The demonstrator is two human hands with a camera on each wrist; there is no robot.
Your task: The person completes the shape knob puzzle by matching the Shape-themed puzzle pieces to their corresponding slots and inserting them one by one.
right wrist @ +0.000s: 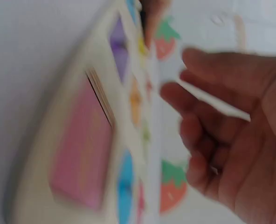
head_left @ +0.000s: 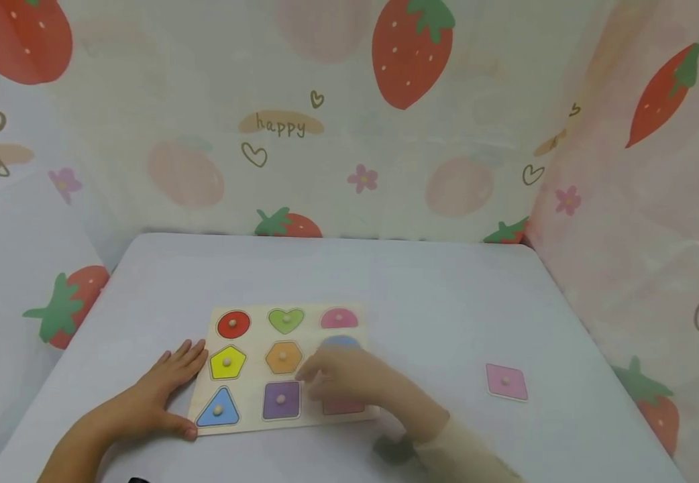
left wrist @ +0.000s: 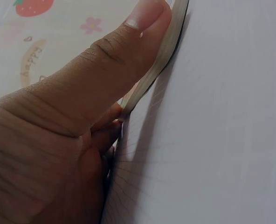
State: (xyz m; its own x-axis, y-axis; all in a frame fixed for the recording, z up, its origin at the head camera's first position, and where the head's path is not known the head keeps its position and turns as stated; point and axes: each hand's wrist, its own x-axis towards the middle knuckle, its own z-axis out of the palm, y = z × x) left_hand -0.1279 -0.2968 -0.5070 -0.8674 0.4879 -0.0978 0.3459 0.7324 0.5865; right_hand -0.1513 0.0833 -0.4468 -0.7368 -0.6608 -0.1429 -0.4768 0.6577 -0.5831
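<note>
A pale wooden knob-puzzle board (head_left: 251, 410) lies on the white table, with colored shapes in rows. My left hand (head_left: 159, 396) rests at its left edge, fingers spread, thumb at the near corner. Over the board's right side is my right hand (head_left: 349, 376), blurred, partly covering a blue shape (head_left: 342, 341). The right wrist view shows its fingers loosely bent, apart from the thumb, holding nothing. Below it is a pink recess (right wrist: 82, 154) without a knob. Nearby sit a purple square (head_left: 289, 409) and an orange hexagon (head_left: 274, 362), both knobbed.
A pink four-sided piece (head_left: 497, 389) with a knob lies on the table (head_left: 446, 288) to the right of the board. Strawberry-print curtains (head_left: 337, 141) stand behind and along both sides. A small dark object (head_left: 138, 479) shows at the bottom edge.
</note>
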